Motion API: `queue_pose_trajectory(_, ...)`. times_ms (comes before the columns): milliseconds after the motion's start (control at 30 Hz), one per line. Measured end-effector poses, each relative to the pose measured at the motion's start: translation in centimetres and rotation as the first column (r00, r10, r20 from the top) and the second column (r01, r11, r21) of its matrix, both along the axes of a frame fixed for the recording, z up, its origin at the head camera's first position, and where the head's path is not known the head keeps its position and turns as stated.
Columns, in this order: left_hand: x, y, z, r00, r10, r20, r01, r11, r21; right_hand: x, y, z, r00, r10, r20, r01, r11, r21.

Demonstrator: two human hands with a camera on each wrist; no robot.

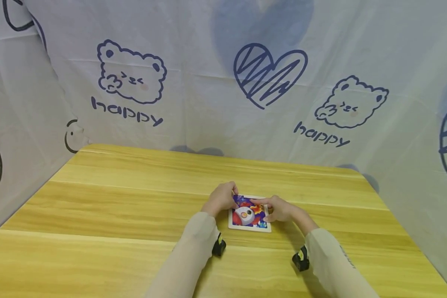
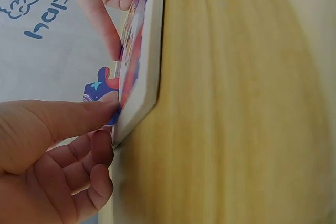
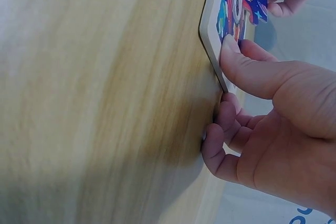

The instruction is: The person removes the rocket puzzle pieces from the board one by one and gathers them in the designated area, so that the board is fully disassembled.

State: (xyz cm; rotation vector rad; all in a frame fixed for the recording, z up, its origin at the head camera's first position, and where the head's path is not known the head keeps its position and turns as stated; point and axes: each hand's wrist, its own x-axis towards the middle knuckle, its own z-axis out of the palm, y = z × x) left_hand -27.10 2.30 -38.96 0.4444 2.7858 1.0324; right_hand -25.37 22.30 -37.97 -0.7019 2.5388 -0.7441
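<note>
A small jigsaw puzzle point(image 1: 249, 229) in a pale frame lies flat on the table, printed with a white round figure on purple and red. At its far left corner my left hand point(image 1: 222, 198) pinches a purple puzzle piece point(image 2: 93, 91) with a star on it, tilted up from the picture. My right hand point(image 1: 280, 208) holds the puzzle at its right side. Its thumb point(image 3: 244, 69) presses the top near the edge, the index finger reaches across the picture, and the other fingers curl by the frame's side.
The wooden table point(image 1: 115, 215) stretches out on all sides of the puzzle. Behind it and at the sides hangs a white cloth point(image 1: 201, 99) with bear and heart drawings. A black camera point(image 1: 219, 246) is strapped to the left wrist, another camera point(image 1: 301, 260) to the right.
</note>
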Motion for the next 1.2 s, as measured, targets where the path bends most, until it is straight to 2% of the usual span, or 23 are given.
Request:
queue_pose_trajectory(200,0.10,0.13,-0.06,1.000,0.002,-0.016,-0.003,1.000,-0.007,0.03,0.06,0.02,1.000,0.007,-0.004,-0.007,1.000,-0.007)
queue_pose_trajectory(633,0.37,0.22,0.12,0.996,0.010,-0.091,-0.018,0.996,-0.090,0.00,0.03,-0.01,1.000,0.012,-0.014,-0.012,1.000,0.006)
queue_pose_trajectory(800,0.40,0.08,0.05,0.997,0.034,-0.063,-0.037,0.998,-0.055,0.04,0.02,0.01,1.000,0.010,-0.023,-0.010,1.000,0.024)
queue_pose_trajectory(1033,0.41,-0.06,0.06,0.997,0.063,0.039,-0.066,0.996,0.056,0.07,0.04,-0.01,1.000,0.007,-0.022,-0.007,1.000,0.022)
queue_pose_trajectory(1200,0.35,0.01,0.03,0.999,0.053,0.006,-0.053,0.999,-0.001,-0.01,0.09,-0.04,1.000,0.015,-0.027,-0.014,1.000,0.023)
